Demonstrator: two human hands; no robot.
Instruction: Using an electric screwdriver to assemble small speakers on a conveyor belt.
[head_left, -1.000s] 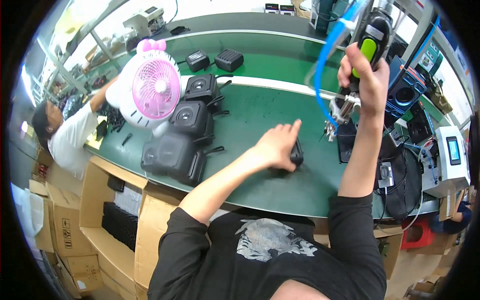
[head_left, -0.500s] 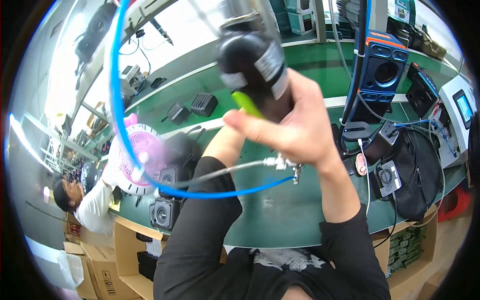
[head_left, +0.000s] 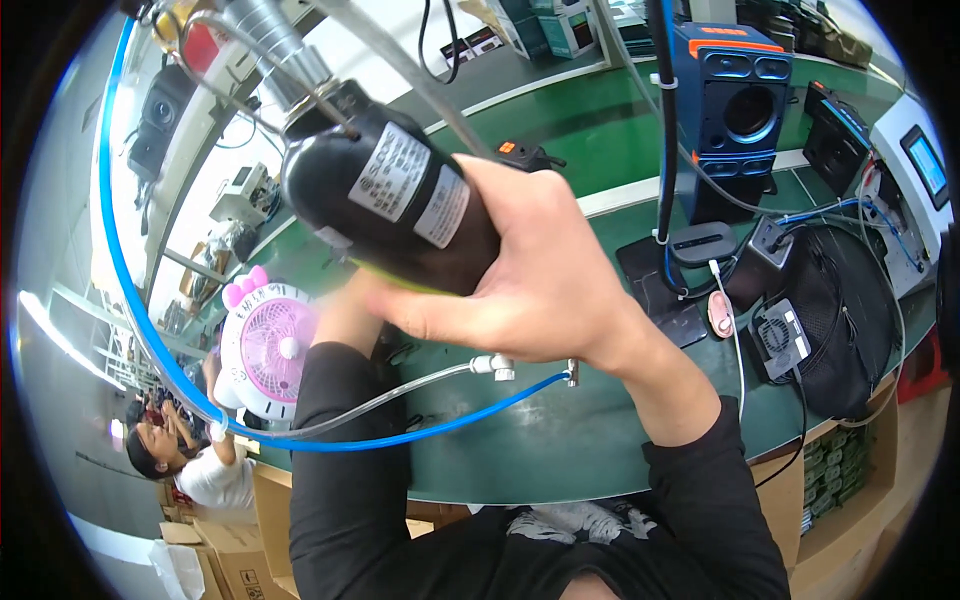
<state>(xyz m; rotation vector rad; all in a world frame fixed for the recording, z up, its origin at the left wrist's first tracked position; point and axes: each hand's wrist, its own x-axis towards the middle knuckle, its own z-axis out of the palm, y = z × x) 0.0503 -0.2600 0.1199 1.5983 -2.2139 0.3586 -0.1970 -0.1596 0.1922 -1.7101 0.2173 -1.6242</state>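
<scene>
My right hand [head_left: 540, 270] is wrapped round a black barrel-shaped power tool [head_left: 400, 190] with white labels on its body. The tool leans up and to the left, where a hook and a ribbed metal part join its upper end. Behind it my left hand [head_left: 352, 300] shows only in part, its fingers hidden by the tool. A blue tube [head_left: 440, 428] and a clear tube [head_left: 400, 388] loop across my left forearm. They run to small metal fittings [head_left: 497, 366] just below my right hand. The tool's working tip is out of sight.
A pink-and-white fan [head_left: 268, 350] stands left on the green table [head_left: 500, 450], with a co-worker [head_left: 205, 470] beyond. To the right are a tall speaker [head_left: 735, 110], a black cable post [head_left: 663, 130], a small fan-vented device [head_left: 780, 340] and a screened machine [head_left: 915, 180]. Cardboard boxes [head_left: 240, 560] sit below.
My right hand and the black tool have moved left and a little lower, and the tool leans more to the left. The tubes have shifted left too. The whole view has turned slightly.
</scene>
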